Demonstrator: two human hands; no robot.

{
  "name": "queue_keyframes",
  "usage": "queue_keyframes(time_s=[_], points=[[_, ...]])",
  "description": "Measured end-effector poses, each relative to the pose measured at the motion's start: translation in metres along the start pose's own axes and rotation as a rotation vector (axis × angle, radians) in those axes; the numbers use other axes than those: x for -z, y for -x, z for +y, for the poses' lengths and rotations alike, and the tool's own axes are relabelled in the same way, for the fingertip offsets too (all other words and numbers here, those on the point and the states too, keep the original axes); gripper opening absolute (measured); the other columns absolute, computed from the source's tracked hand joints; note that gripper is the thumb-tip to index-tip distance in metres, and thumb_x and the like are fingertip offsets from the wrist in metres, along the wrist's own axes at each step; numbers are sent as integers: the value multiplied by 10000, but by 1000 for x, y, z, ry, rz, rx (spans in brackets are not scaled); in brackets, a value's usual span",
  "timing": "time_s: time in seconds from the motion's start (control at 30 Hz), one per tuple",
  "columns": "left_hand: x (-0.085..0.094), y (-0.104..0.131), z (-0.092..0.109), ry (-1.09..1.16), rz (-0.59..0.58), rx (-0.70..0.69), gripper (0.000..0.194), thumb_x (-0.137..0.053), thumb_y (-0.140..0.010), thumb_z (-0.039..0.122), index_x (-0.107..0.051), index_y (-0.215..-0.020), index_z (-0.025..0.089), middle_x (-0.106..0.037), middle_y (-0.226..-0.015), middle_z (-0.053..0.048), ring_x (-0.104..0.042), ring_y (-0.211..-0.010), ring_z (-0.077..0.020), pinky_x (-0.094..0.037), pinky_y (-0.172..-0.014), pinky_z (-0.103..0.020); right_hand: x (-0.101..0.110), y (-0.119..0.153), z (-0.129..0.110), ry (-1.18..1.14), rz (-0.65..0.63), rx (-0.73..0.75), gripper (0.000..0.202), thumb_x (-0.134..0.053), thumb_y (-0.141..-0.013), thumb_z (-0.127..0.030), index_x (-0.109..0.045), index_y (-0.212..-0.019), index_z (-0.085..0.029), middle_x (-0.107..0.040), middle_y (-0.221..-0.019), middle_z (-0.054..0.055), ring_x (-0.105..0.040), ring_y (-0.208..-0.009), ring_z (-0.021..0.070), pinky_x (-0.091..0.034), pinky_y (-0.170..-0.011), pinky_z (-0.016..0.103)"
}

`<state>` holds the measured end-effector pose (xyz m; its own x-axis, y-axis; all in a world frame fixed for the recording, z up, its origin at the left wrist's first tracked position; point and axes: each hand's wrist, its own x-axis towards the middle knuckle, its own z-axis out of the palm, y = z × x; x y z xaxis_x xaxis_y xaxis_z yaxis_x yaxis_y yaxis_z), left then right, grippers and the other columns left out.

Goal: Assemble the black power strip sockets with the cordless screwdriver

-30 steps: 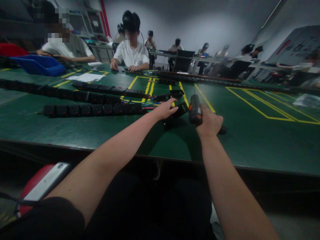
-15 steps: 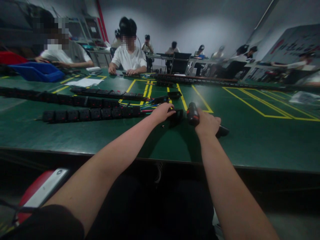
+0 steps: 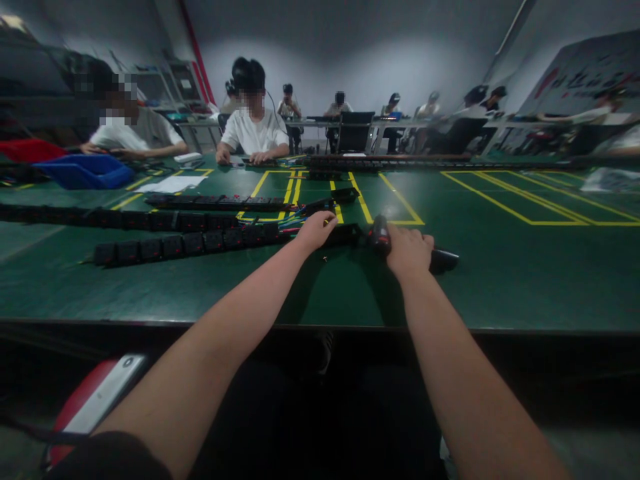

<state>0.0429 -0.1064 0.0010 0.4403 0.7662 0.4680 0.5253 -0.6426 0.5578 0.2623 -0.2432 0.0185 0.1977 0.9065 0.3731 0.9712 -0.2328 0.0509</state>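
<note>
My left hand (image 3: pixel 316 230) is closed round the right end of a black socket strip (image 3: pixel 185 245), where coloured wires (image 3: pixel 290 230) run toward a black end piece (image 3: pixel 346 233). What lies under its fingers is partly hidden. My right hand (image 3: pixel 411 252) grips a black cordless screwdriver (image 3: pixel 381 235) with red marks, its head pointing left near the end piece; its tip is too dark to make out. Below my left hand lie tiny bright bits, perhaps screws (image 3: pixel 325 259), on the green tabletop.
Two more black strips (image 3: pixel 120 218) (image 3: pixel 215 203) lie behind. A blue bin (image 3: pixel 83 171), a red bin (image 3: pixel 30 151) and white paper (image 3: pixel 173 185) are at the back left. Yellow tape lines (image 3: pixel 370 200) mark the green table (image 3: pixel 500 280). Co-workers sit across.
The black end piece now lies more in line with its strip. The screwdriver's head has come slightly closer to it. The head view has tilted upward a little.
</note>
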Motion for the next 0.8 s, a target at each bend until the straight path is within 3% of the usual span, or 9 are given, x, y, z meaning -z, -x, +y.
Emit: queue_keyframes(time_s=[0.3,0.43,0.6,0.8], points=[[2,4,2,-69,135,5,291,-457,-1035,357,-689,-1073,186,-709,-1129,-110,-624,-1105,-230,-494,-1018,-370,-1,2,-2,-42,39,-20,548,-462,-908,-121,-579,-1433,-225,-698,-1296,158,-572,-1148,354,-338,-922,489],[6,11,12,-142,127,-16,264,-467,-1025,364,-670,-1062,199,-710,-1112,-106,-641,-1063,-235,-509,-976,-369,-4,2,-3,-52,51,20,486,-411,-928,-109,-598,-1367,-199,-700,-1280,165,-565,-1160,342,-329,-956,484],[7,24,17,-235,103,20,292,-489,-1016,369,-606,-1224,201,-725,-1041,-99,-688,-972,-245,-530,-889,-375,-7,2,-2,-86,45,43,415,-357,-956,-89,-623,-1270,-139,-694,-1279,200,-573,-1177,340,-340,-986,470],[24,36,4,-330,30,-93,190,-496,-989,297,-666,-1047,232,-726,-1102,-105,-670,-1062,-247,-538,-990,-385,-6,4,0,-180,45,62,553,-391,-942,-65,-559,-1456,-180,-621,-1448,181,-520,-1328,334,-327,-1075,505]])
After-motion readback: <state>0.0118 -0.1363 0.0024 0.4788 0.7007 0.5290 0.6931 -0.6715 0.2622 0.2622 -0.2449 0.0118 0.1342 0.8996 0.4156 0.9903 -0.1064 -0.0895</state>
